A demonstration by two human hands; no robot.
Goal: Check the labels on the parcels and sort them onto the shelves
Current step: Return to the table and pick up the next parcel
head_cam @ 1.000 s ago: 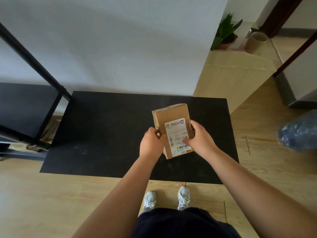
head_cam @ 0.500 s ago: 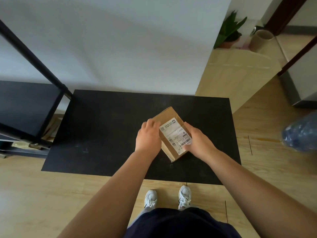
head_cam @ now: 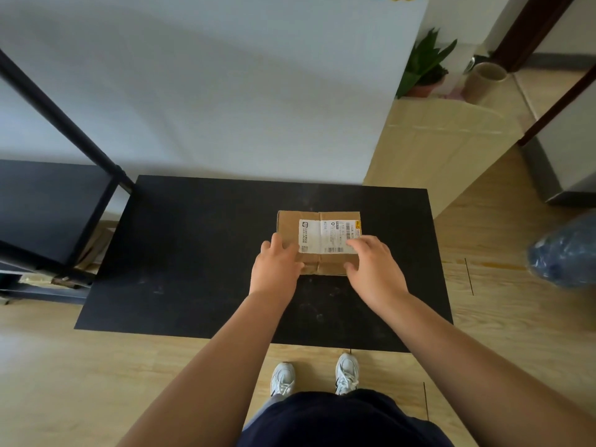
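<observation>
Lying flat on the black surface (head_cam: 180, 253), the cardboard parcel (head_cam: 290, 225) sat toward the middle of it, a little nearer the far edge and the right side, with its white label (head_cam: 325, 235) facing up and turned sideways to the person. The left hand (head_cam: 277, 269) rested against the parcel's near left corner, fingers curled loosely over the top edge. The right hand (head_cam: 375, 269) lay on the near right corner, fingers spread across the end of the label and thumb at the near side; whether either hand was gripping or only touching could not be told. A black shelf (head_cam: 42, 204) stood just beside the left edge of the surface. Beyond the far right corner stood a pale wooden cabinet (head_cam: 435, 140) with a potted plant (head_cam: 425, 66) on it, and a blue plastic bag (head_cam: 564, 253) lay on the floor well to the right.
</observation>
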